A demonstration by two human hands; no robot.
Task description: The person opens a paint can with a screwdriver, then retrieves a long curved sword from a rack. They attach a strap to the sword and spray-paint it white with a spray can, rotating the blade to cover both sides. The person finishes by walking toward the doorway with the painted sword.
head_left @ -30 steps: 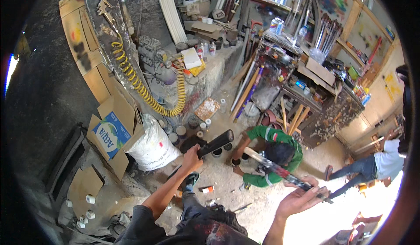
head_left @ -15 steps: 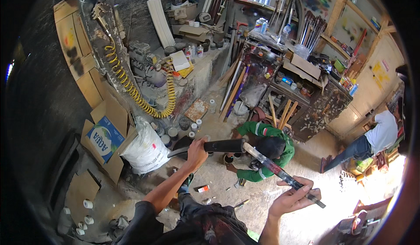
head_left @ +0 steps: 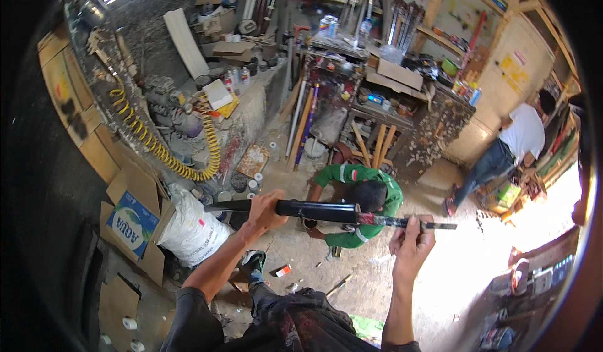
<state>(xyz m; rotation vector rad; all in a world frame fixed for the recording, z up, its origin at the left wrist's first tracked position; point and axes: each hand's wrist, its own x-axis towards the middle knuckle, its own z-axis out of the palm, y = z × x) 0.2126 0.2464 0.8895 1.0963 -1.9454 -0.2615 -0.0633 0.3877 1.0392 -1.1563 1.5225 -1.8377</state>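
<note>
- The black stick [head_left: 314,211] is held level in the air, above a crouching person in green [head_left: 358,196].
- Left hand [head_left: 267,209]: fingers clamped round its thick part.
- Right hand [head_left: 411,246]: fingers pinched on the thin painted end.
- Best kept level, both grips firm, clear of that person.

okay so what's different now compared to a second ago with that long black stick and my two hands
The long black stick swung from a slant, its right end lower, to nearly level. The left hand kept its grip near the left end, and the right hand rose while still holding the thin right end. The person in green still crouches on the floor below.
</note>
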